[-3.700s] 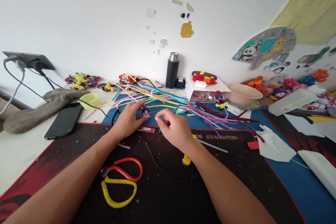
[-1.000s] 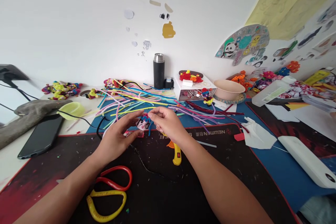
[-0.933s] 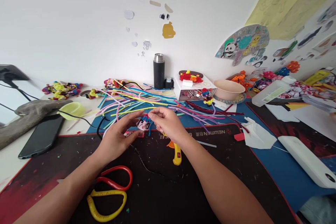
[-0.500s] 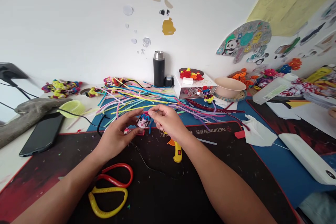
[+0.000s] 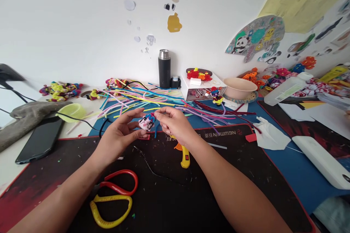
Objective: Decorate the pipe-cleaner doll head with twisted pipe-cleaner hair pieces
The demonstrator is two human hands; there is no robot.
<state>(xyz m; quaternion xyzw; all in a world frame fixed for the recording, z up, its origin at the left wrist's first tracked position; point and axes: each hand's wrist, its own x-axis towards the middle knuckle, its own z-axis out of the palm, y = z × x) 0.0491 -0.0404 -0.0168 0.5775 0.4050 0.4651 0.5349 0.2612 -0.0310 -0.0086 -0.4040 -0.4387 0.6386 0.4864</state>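
Observation:
Above the black desk mat [image 5: 164, 204], a small doll head [image 5: 146, 122] with a white painted face and blue and red trim is held between both hands. My left hand [image 5: 120, 129] grips its left side, thumb below and fingers above. The thumb and forefinger of my right hand [image 5: 173, 122] pinch the red and blue trim at its upper right. Under my right wrist lies a yellow glue gun [image 5: 185, 156], partly hidden. Scissors with one red and one yellow handle [image 5: 112, 222] rest beside my left forearm, their blades hidden.
Many coloured pipe cleaners [image 5: 153, 96] lie along the back. Behind them stand a black thermos [image 5: 164, 69], a white box [image 5: 188, 93] and a beige bowl [image 5: 240, 89]. A phone [image 5: 41, 140] lies left; a bottle [image 5: 288, 89] and crumpled tissue [image 5: 270, 134] are right.
The doll head has turned and tilted in my fingers, moving slightly left, so its face shows more. Both hands keep hold of it. The whole view has shifted slightly.

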